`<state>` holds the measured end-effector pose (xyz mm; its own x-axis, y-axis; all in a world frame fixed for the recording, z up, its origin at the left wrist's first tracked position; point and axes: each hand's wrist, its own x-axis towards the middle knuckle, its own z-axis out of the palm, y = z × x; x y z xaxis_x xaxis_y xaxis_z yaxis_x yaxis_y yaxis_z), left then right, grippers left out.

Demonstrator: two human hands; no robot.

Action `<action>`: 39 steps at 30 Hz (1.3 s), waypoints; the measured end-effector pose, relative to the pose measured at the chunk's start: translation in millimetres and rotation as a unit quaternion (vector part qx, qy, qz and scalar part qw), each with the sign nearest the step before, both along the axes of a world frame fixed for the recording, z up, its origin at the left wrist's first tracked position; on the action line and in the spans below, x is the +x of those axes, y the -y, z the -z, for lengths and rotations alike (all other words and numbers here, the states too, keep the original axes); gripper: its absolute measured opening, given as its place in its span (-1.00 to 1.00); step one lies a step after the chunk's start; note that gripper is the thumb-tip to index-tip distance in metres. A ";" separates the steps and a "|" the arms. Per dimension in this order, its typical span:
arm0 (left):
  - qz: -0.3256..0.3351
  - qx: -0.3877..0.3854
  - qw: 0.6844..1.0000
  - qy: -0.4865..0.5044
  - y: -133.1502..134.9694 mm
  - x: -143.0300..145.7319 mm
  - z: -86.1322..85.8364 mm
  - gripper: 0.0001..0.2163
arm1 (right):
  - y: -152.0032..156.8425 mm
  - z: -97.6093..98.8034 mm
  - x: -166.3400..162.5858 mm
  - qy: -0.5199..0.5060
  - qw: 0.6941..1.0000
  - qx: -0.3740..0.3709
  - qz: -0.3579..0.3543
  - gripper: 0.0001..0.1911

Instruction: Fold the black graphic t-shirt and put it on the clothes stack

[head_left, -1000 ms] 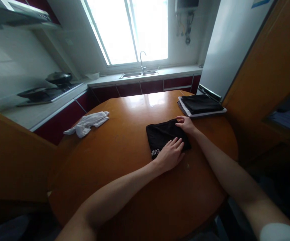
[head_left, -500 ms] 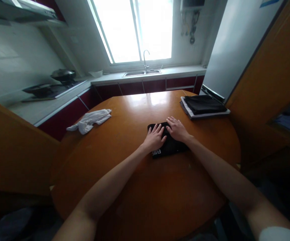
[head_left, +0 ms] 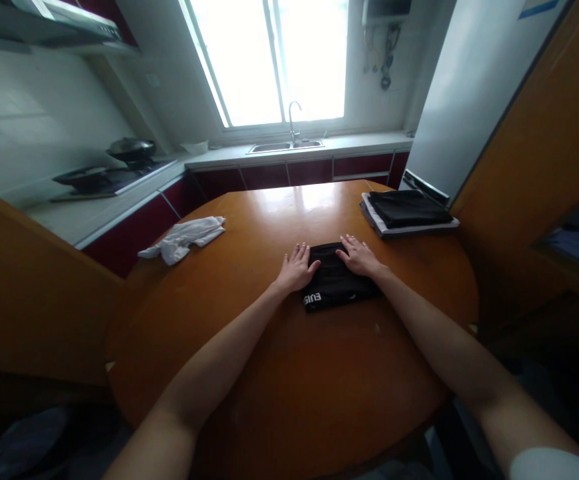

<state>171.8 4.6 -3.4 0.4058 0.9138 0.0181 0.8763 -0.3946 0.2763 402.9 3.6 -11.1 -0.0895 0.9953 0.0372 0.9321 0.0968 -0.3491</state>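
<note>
Now both hands flat, fingers spread, apparently pressing folded black garment (head_left: 337,285): left hand (head_left: 297,268), right hand (head_left: 359,257).

light: blown-out window (head_left: 269,60) | glare: table (head_left: 309,197) | foreground dim | edges warped

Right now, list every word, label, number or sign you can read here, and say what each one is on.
"EUIS", roughly, in white letters seen reversed, on the near left edge of the folded black garment lying under both hands; the rest of the word is cut off at the fold.
A blue label at the top of the fridge: too small to read.
Nothing else legible.
</note>
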 end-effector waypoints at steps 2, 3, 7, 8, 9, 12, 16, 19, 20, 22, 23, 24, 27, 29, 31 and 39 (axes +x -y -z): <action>-0.051 0.006 0.998 0.026 -4.9 -2.6 -3.0 -0.36 | -0.6 1.4 -0.1 0.002 1.000 -0.003 0.006 -0.24; -0.063 0.013 0.997 0.041 -5.4 -3.5 -6.3 -0.37 | -1.5 2.4 1.3 -0.001 1.000 -0.004 0.008 -0.23; 0.078 0.045 0.992 0.086 12.1 -9.3 -26.9 -0.39 | -8.0 3.5 23.8 -0.065 0.997 0.002 0.044 -0.26; 0.135 0.043 0.986 0.087 21.0 -12.0 -31.7 -0.39 | -9.6 2.0 32.8 -0.093 0.993 0.015 0.068 -0.28; 0.184 0.033 0.979 0.084 31.0 -15.2 -35.6 -0.37 | -10.7 -0.5 41.6 -0.119 0.988 0.032 0.094 -0.29; 0.268 -0.007 0.962 0.049 60.0 -26.7 -39.1 -0.26 | -10.3 -11.8 57.0 -0.164 0.972 0.088 0.140 -0.35; 0.279 0.006 0.960 0.003 80.4 -36.7 -29.6 -0.33 | 2.6 -24.1 29.5 -0.180 0.966 0.169 0.082 -0.47; 0.263 0.051 0.963 -0.019 85.7 -36.4 -22.2 -0.45 | 20.6 -23.8 -12.3 -0.131 0.979 0.154 0.005 -0.52; 0.260 0.071 0.963 -0.029 87.5 -35.4 -20.9 -0.47 | 26.9 -22.2 -24.9 -0.104 0.985 0.135 -0.016 -0.52; 0.260 0.113 0.957 -0.055 92.7 -32.8 -20.1 -0.50 | 37.5 -17.9 -43.4 -0.048 0.994 0.087 -0.048 -0.48; 0.261 0.131 0.954 -0.071 95.9 -31.3 -20.6 -0.49 | 41.3 -15.7 -48.9 -0.025 0.996 0.063 -0.057 -0.46; 0.262 0.146 0.950 -0.089 99.4 -29.5 -21.5 -0.48 | 43.9 -13.6 -52.2 -0.006 0.997 0.045 -0.063 -0.43; 0.253 0.164 0.943 -0.139 109.5 -22.3 -24.4 -0.38 | 46.7 -9.1 -53.2 0.029 0.997 0.034 -0.065 -0.39; 0.246 0.169 0.941 -0.162 114.9 -16.4 -24.8 -0.35 | 47.7 -7.6 -51.9 0.039 0.996 0.050 -0.064 -0.38; 0.244 0.176 0.937 -0.176 119.6 -11.7 -23.3 -0.36 | 50.7 -7.4 -52.3 0.047 0.994 0.074 -0.060 -0.39; 0.254 0.156 0.948 -0.115 123.9 -16.4 -30.8 -0.62 | 62.0 -14.5 -61.9 0.072 0.990 0.117 -0.038 -0.47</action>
<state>155.4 -119.3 27.4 0.8179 0.5641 0.1135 0.5742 -0.8127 -0.0990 341.0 -58.3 3.3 -0.1858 0.9509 0.2476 0.9572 0.2320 -0.1729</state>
